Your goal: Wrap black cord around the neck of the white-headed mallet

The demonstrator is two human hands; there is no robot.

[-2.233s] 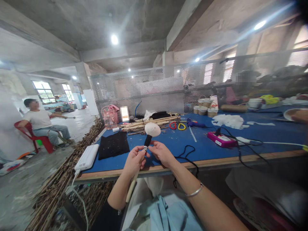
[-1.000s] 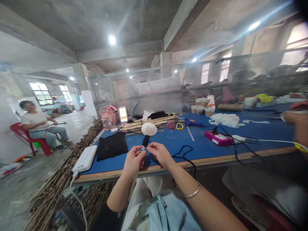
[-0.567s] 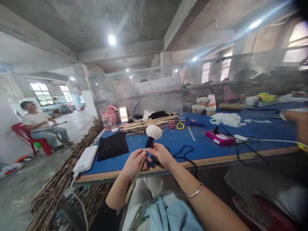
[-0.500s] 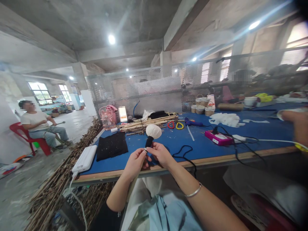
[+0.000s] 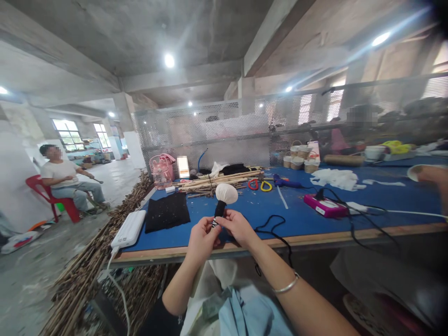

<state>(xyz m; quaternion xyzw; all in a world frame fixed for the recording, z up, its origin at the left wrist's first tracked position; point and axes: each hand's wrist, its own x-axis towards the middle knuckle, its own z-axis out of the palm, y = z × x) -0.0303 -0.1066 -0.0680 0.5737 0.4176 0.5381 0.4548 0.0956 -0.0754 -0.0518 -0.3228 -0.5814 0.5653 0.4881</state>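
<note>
Between my two hands, over the table's front edge, is a stick-like object with a round white cloth-covered head and a black wrapped neck. Black and white banding shows just below the neck, at my fingertips. My left hand is closed round the lower part. My right hand pinches the same piece from the other side, thumb and fingers together. The lower end is hidden by my fingers. To the left lies a black cloth; right of my hands runs a loose black cord.
Sticks lie at the back beside red-handled and yellow-handled scissors and a blue glue gun. A white power bank sits at the left corner, a magenta power strip to the right. Another person's hand holds a cup at right.
The view has swung slightly left, so everything sits further right. More black and white banding shows below the black neck. Both hands still hold the piece.
</note>
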